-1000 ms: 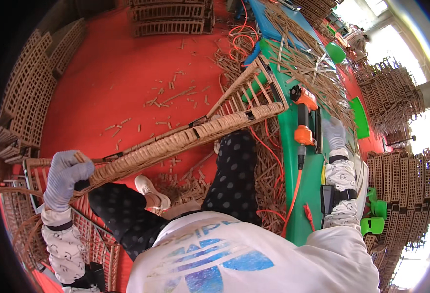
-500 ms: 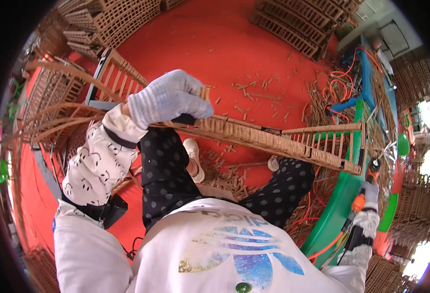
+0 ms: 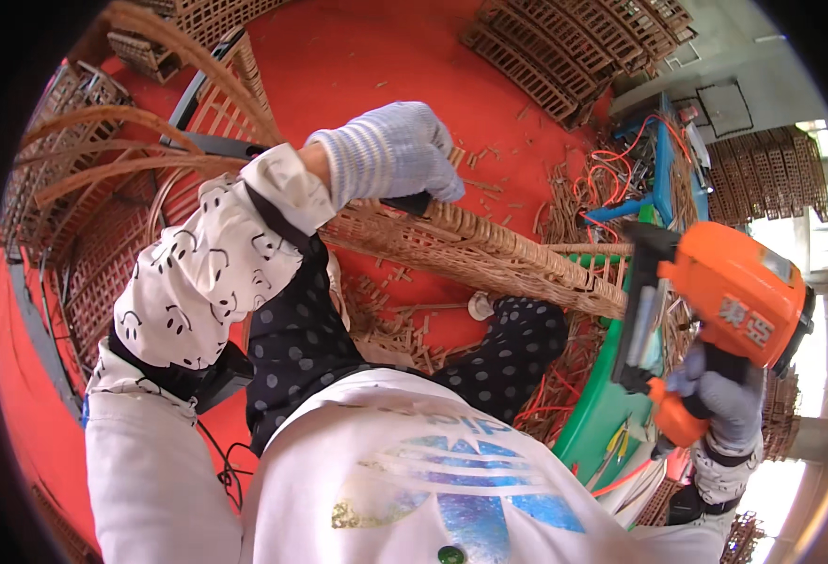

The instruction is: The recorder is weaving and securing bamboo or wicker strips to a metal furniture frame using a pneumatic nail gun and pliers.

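In a striped pale glove, my left hand (image 3: 390, 155) is closed over the upper edge of a woven wicker frame (image 3: 512, 246). A short end of flat rattan strip (image 3: 455, 156) sticks out past its fingers, and a black piece (image 3: 408, 202) sits just under them. The frame lies slanting across in front of my legs, its edge wrapped with strip. Long brown strips (image 3: 118, 115) arc away to the left, behind my left forearm. At the right, my gloved right hand (image 3: 729, 399) grips the handle of an orange and black staple gun (image 3: 738, 291), raised beside the frame's right end.
A green bench (image 3: 611, 414) stands at my right, with pliers (image 3: 613, 446) and an orange air hose (image 3: 621, 479). Cut strip scraps (image 3: 386, 329) litter the red floor (image 3: 339, 56). Woven panels are stacked at the far side (image 3: 555, 56). A blue bench (image 3: 663, 160) stands beyond the green one.
My right hand has lifted the staple gun from low beside the green bench, bringing it up large into view. My left hand has shifted right, and the long strips have swung higher.
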Motion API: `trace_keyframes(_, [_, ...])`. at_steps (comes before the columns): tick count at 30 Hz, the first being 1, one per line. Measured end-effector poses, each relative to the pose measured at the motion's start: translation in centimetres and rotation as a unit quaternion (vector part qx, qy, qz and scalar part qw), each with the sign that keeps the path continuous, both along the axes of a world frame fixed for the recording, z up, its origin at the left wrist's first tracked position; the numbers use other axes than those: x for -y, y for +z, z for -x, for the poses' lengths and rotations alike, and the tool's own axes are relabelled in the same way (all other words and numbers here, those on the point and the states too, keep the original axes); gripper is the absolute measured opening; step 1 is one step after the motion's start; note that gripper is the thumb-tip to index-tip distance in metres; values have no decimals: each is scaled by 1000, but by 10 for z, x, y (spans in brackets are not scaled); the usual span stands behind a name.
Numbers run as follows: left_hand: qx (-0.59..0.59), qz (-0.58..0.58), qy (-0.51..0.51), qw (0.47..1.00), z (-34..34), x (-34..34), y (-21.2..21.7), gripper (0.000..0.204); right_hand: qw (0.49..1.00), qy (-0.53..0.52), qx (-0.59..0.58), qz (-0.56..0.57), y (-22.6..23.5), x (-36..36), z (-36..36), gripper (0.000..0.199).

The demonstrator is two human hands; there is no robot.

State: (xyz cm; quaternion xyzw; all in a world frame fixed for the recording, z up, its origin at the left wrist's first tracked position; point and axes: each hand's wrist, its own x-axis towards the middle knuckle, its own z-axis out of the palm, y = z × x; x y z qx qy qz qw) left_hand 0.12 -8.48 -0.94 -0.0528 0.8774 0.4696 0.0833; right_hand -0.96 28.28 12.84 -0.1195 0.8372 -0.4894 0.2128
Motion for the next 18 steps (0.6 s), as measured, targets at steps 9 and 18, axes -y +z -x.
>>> trace_keyframes(9, [8,52,-39,998,2,3,4,30,717,460,-426,-305,-16,90,12,52])
trace_keyframes(18, [13,62,-57,996,3,4,5,30,777,448,-329,-296,-24,105,20,56])
